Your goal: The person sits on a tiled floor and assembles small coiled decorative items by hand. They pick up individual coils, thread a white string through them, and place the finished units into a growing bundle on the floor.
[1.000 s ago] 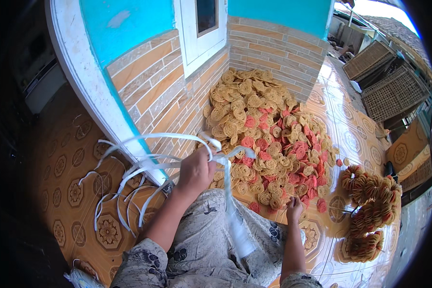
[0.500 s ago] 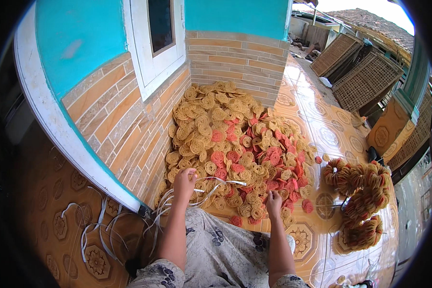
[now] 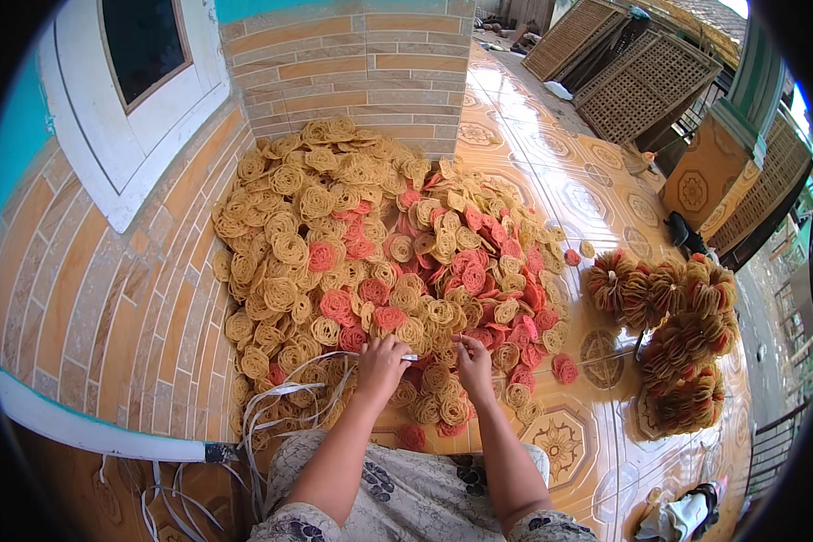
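1. Down at the near edge of the heap, the left hand (image 3: 381, 363) pinches a white plastic strap (image 3: 289, 395), fingers pressed together on it.
2. That strap trails in loose loops to the left, over the crackers and down toward the tiled floor (image 3: 596, 194) by the brick wall (image 3: 108, 298).
3. The right hand (image 3: 474, 361) rests just beside it, fingertips closed on the strap's short end above a yellow cracker.
4. Round yellow and red crackers form the pile (image 3: 370, 235), banked against the wall.
5. Well apart to the right lie tied bundles of crackers (image 3: 682, 334).
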The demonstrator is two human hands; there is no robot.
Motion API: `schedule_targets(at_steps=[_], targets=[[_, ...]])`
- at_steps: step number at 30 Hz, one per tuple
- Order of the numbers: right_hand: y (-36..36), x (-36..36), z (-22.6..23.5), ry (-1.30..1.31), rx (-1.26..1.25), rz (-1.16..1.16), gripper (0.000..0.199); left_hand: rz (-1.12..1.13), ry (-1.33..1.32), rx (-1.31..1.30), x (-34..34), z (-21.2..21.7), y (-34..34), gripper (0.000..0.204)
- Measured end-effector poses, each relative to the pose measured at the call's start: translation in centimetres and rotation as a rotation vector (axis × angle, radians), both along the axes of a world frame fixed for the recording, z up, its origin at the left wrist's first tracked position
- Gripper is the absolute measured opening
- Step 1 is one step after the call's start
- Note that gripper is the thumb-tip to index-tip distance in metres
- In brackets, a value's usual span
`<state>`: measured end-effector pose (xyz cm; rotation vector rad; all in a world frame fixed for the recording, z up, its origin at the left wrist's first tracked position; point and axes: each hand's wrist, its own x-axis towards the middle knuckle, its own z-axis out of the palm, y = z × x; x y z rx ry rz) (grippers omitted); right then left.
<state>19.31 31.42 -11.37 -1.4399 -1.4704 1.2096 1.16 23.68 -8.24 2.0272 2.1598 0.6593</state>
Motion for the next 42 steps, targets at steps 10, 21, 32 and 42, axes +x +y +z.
schedule_targets(at_steps=[10,21,32,42], targets=[[-2.3,-1.9,4.5,0.308,-0.136,0.281,0.025,0.088,-1.051,-0.2,0.1,1.0,0.5,0.011],[-2.7,-2.2,3.6,0.224,-0.018,0.284,0.016,-0.025,-0.884,-0.166,0.4,1.0,0.1,0.015],[-2.6,-1.7,3.8,0.268,-0.232,0.226,0.014,-0.101,-0.504,0.133,1.6,1.8,0.3,0.01],[-2.0,-1.2,3.6,0.358,-0.287,0.256,0.024,0.122,-0.866,-0.013,0.6,1.4,0.7,0.007]])
